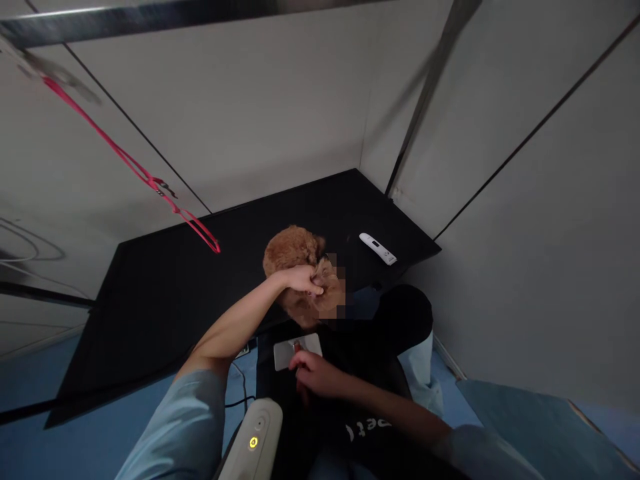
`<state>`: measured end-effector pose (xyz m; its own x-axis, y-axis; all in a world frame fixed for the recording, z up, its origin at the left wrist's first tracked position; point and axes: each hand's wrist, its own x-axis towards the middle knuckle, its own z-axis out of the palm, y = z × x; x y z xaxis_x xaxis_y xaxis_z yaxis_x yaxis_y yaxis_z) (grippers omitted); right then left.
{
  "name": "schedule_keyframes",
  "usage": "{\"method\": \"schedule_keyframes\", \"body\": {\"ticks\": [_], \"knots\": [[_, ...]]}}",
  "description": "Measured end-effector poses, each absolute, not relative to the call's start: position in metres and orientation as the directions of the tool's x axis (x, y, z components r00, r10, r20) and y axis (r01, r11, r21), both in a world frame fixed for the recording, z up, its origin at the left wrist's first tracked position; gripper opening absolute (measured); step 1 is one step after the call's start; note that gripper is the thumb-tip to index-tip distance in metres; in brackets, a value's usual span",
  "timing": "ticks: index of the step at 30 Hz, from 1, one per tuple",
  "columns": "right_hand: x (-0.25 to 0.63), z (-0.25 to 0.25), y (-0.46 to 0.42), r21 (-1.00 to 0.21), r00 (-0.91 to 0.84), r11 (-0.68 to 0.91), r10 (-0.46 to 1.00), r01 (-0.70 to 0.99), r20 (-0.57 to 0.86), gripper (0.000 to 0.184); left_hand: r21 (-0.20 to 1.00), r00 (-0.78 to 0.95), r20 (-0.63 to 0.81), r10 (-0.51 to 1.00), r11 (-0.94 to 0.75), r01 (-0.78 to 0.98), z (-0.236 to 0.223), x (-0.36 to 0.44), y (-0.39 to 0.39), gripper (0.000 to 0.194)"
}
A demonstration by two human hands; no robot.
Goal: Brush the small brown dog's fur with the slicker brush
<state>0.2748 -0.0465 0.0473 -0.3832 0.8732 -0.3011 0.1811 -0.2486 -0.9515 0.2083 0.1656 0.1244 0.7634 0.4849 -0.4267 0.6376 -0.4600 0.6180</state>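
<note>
A small brown curly-coated dog (293, 250) is on the black grooming table, near its front edge. My left hand (303, 280) is closed on the dog beside its head, with the thumb pressed into the fur; part of this area is blurred by pixels. Below, close to my body, my right hand (315, 373) grips the reddish-brown handle of a slicker brush (313, 343). Its pale rectangular head sits just under the dog, apart from the coat.
White hair clippers (379, 249) lie on the right of the black table (165, 287). A pink grooming loop (125, 155) hangs at upper left from a metal bar (150, 20). A pale device (255, 433) with a yellow light is at the bottom.
</note>
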Motion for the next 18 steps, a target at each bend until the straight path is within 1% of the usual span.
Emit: {"method": "schedule_keyframes", "body": {"ticks": [2, 4, 5, 8, 9, 10, 12, 13, 15, 16, 17, 18], "knots": [[0.274, 0.047, -0.044, -0.963, -0.283, -0.200, 0.927, 0.182, -0.246, 0.026, 0.639, 0.768, -0.420, 0.483, -0.444, 0.628, 0.123, 0.208, 0.165, 0.029], [0.274, 0.046, -0.041, -0.960, -0.171, -0.166, 0.963, 0.226, -0.207, 0.027, 0.692, 0.801, -0.415, 0.432, -0.422, 0.586, 0.122, 0.207, 0.165, 0.028], [0.273, 0.045, -0.040, -0.954, -0.190, -0.169, 0.957, 0.248, -0.219, 0.025, 0.709, 0.809, -0.409, 0.423, -0.412, 0.573, 0.122, 0.207, 0.165, 0.028], [0.273, 0.043, -0.042, -0.946, -0.395, -0.225, 0.867, 0.235, -0.305, 0.024, 0.697, 0.802, -0.390, 0.453, -0.424, 0.578, 0.122, 0.205, 0.165, 0.028], [0.274, 0.043, -0.043, -0.950, -0.408, -0.232, 0.862, 0.211, -0.301, 0.025, 0.682, 0.796, -0.381, 0.470, -0.439, 0.585, 0.122, 0.204, 0.164, 0.027], [0.275, 0.043, -0.043, -0.954, -0.373, -0.223, 0.883, 0.200, -0.284, 0.025, 0.673, 0.795, -0.378, 0.475, -0.449, 0.588, 0.122, 0.203, 0.164, 0.027], [0.280, 0.045, -0.042, -0.954, -0.241, -0.189, 0.939, 0.232, -0.245, 0.026, 0.684, 0.804, -0.385, 0.453, -0.444, 0.578, 0.122, 0.201, 0.163, 0.025], [0.282, 0.046, -0.042, -0.948, -0.223, -0.180, 0.945, 0.263, -0.241, 0.024, 0.699, 0.807, -0.390, 0.443, -0.429, 0.572, 0.122, 0.200, 0.163, 0.024], [0.287, 0.047, -0.041, -0.940, -0.324, -0.182, 0.905, 0.288, -0.274, 0.022, 0.734, 0.809, -0.395, 0.435, -0.380, 0.562, 0.121, 0.199, 0.162, 0.024], [0.289, 0.047, -0.041, -0.945, -0.378, -0.194, 0.880, 0.263, -0.286, 0.022, 0.750, 0.804, -0.391, 0.448, -0.351, 0.560, 0.120, 0.198, 0.161, 0.024], [0.292, 0.046, -0.041, -0.953, -0.400, -0.205, 0.872, 0.223, -0.282, 0.023, 0.771, 0.785, -0.366, 0.500, -0.310, 0.557, 0.119, 0.198, 0.160, 0.024], [0.294, 0.046, -0.041, -0.960, -0.383, -0.211, 0.884, 0.185, -0.268, 0.025, 0.789, 0.760, -0.340, 0.554, -0.272, 0.551, 0.119, 0.198, 0.158, 0.024]]}}
